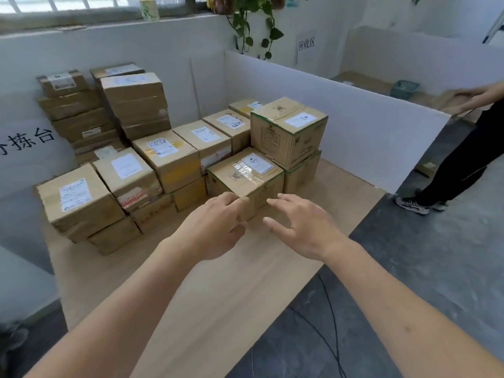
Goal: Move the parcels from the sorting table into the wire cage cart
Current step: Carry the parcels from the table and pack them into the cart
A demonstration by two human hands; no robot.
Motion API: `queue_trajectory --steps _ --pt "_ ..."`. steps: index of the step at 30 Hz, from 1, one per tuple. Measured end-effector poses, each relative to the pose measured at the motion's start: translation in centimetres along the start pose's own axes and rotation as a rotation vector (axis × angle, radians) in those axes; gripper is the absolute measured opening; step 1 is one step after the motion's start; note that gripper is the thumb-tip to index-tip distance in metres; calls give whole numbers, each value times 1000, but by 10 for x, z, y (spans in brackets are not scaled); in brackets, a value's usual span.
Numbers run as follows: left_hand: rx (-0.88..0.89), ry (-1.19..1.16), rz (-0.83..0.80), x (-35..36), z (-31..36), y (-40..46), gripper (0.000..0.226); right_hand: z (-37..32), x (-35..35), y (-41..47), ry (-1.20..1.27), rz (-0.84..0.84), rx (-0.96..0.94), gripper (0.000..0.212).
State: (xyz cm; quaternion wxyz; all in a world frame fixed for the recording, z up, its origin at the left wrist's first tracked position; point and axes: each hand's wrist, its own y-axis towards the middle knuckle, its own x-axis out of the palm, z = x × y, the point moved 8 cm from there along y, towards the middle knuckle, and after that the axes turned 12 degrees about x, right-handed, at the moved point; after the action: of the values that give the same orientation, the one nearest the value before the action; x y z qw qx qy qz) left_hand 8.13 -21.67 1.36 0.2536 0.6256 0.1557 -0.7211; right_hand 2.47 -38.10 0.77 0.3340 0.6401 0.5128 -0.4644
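Observation:
Several taped cardboard parcels stand stacked on the light wooden sorting table [223, 290]. Nearest to me is a brown parcel [245, 177] with a white label and green edging. My left hand [215, 227] hovers at its near left corner, fingers loosely spread, fingertips touching or almost touching the top edge. My right hand [302, 227] is stretched out just in front of the parcel's near right side, fingers straight and apart, holding nothing. A taller stack with a similar green-edged parcel [286, 132] stands right behind it. No wire cage cart is in view.
White partition boards [341, 118] wall the table at the back and right. More parcels [136, 105] pile high at the back left. Another person [463, 148] in dark trousers stands at the right on the grey floor, beside a black cable [330, 309].

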Motion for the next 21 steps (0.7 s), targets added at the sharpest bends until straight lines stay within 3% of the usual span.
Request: queue_trajectory --steps 10,21 --pt "-207 -25 -22 34 8 88 43 81 -24 87 -1 -60 -145 56" --pt "-337 -78 -16 75 -67 181 48 95 18 223 -19 -177 -182 55"
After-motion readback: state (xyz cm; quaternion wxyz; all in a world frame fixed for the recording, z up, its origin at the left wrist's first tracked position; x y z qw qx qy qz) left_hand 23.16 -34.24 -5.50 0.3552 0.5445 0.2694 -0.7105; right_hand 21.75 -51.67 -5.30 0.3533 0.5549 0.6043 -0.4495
